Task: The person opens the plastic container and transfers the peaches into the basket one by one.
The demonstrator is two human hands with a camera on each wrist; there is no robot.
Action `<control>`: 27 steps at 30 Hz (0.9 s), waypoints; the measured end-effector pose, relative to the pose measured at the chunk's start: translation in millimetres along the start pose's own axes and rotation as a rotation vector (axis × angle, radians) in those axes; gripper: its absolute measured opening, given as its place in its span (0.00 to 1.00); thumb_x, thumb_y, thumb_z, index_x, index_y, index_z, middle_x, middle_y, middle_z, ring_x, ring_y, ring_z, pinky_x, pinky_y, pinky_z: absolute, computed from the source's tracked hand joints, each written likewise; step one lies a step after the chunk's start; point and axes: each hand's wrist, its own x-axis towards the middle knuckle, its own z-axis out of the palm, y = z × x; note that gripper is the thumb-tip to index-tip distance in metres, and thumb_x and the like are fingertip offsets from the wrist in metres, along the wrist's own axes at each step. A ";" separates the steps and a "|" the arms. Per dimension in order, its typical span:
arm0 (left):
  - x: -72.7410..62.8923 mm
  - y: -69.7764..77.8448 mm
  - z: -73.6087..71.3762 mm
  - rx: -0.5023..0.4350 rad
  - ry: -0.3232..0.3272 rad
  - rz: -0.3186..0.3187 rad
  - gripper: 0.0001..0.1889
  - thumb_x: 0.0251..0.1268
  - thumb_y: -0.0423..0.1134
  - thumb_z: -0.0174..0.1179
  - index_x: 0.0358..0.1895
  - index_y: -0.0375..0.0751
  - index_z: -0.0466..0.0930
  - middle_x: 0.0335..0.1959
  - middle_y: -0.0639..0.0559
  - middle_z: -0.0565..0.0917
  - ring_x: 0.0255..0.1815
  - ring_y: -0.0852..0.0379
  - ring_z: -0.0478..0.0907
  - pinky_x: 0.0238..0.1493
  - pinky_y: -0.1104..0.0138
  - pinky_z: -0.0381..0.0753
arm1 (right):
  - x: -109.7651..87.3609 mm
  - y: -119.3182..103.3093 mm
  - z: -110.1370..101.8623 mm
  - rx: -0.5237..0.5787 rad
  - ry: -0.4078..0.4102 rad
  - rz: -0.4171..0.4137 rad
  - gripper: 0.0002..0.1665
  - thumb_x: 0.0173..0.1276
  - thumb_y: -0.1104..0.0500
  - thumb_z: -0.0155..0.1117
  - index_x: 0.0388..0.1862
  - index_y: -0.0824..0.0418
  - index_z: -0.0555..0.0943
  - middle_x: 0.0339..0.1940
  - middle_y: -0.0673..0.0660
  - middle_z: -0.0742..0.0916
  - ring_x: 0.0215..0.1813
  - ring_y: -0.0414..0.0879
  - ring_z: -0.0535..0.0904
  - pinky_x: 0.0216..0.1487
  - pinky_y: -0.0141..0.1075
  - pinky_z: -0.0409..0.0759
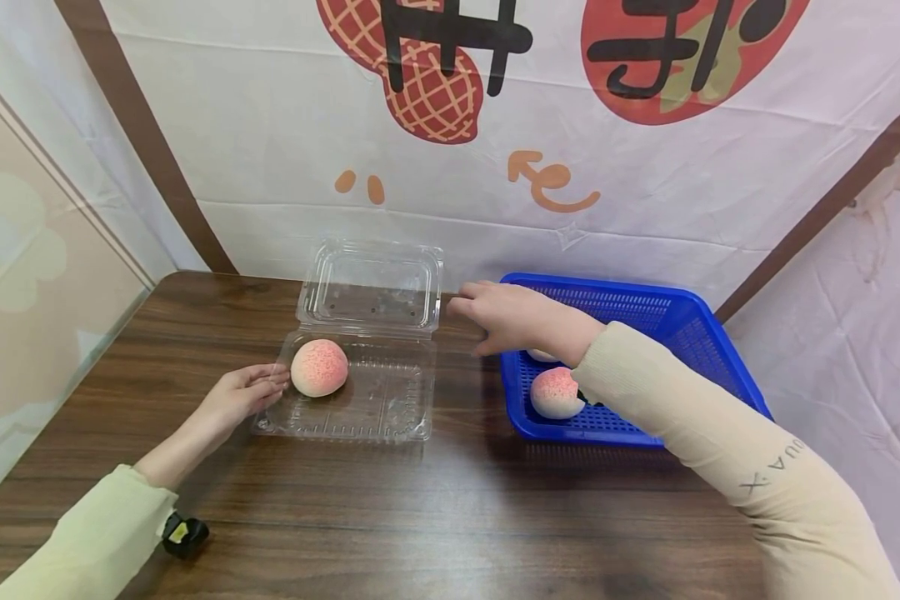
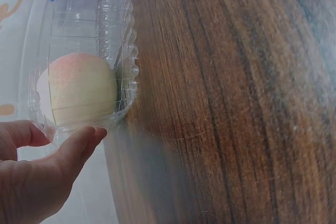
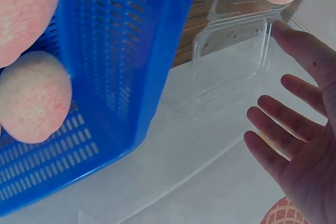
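A pink-speckled peach (image 1: 319, 367) sits at the left end of a clear plastic clamshell box (image 1: 390, 400), whose lid (image 1: 371, 287) is raised at the back. My left hand (image 1: 243, 392) rests against the box's left end beside the peach; its fingertips (image 2: 86, 139) are right at the clear wall. My right hand (image 1: 506, 315) is stretched out above the gap between the box and a blue basket (image 1: 690, 304). Nothing is in the right hand, and its fingers (image 3: 283, 121) are spread. In the basket lie more peaches (image 1: 557, 393), partly hidden by the right forearm.
The brown wooden table (image 1: 420, 517) carries the box at left of centre and the basket at right. Behind them hangs a white printed cloth (image 1: 270, 125). A black wrist device (image 1: 184, 535) sits at the left cuff.
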 end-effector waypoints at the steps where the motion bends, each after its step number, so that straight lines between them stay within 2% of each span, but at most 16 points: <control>1: 0.1 -0.1 0.0 0.000 0.000 -0.001 0.24 0.71 0.29 0.39 0.61 0.11 0.48 0.60 0.18 0.57 0.46 0.75 0.70 0.50 0.76 0.75 | 1.7 -0.7 -0.1 0.000 0.001 -0.003 0.29 0.49 0.53 0.73 0.49 0.61 0.74 0.41 0.57 0.77 0.43 0.51 0.74 0.43 0.43 0.77; 7: 0.3 -0.7 -0.1 -0.001 -0.003 0.000 0.24 0.71 0.29 0.39 0.61 0.11 0.48 0.60 0.18 0.57 0.46 0.75 0.70 0.49 0.77 0.75 | 12.5 -5.1 0.8 -0.031 -0.023 -0.016 0.33 0.52 0.51 0.71 0.55 0.62 0.72 0.47 0.58 0.76 0.49 0.51 0.73 0.49 0.42 0.76; 12: 0.5 -0.2 -0.3 -0.002 -0.001 -0.001 0.24 0.71 0.29 0.39 0.61 0.11 0.48 0.60 0.18 0.57 0.46 0.76 0.70 0.50 0.77 0.75 | 19.9 -10.2 0.4 -0.047 -0.010 -0.027 0.33 0.51 0.50 0.71 0.54 0.62 0.72 0.46 0.57 0.76 0.49 0.51 0.72 0.50 0.41 0.75; 21: -0.1 0.8 -0.5 0.005 -0.004 -0.011 0.24 0.71 0.30 0.39 0.61 0.11 0.48 0.60 0.18 0.57 0.45 0.77 0.70 0.50 0.76 0.75 | 31.5 -19.0 0.4 -0.029 0.029 -0.075 0.31 0.53 0.53 0.69 0.53 0.63 0.71 0.47 0.58 0.76 0.49 0.51 0.72 0.52 0.41 0.74; 27: 0.1 -0.4 -1.2 0.003 -0.005 -0.006 0.24 0.71 0.30 0.39 0.61 0.11 0.48 0.61 0.19 0.57 0.45 0.77 0.70 0.49 0.77 0.75 | 39.0 -26.7 1.5 0.011 0.009 -0.064 0.34 0.54 0.51 0.69 0.57 0.63 0.70 0.51 0.58 0.75 0.52 0.50 0.71 0.55 0.40 0.72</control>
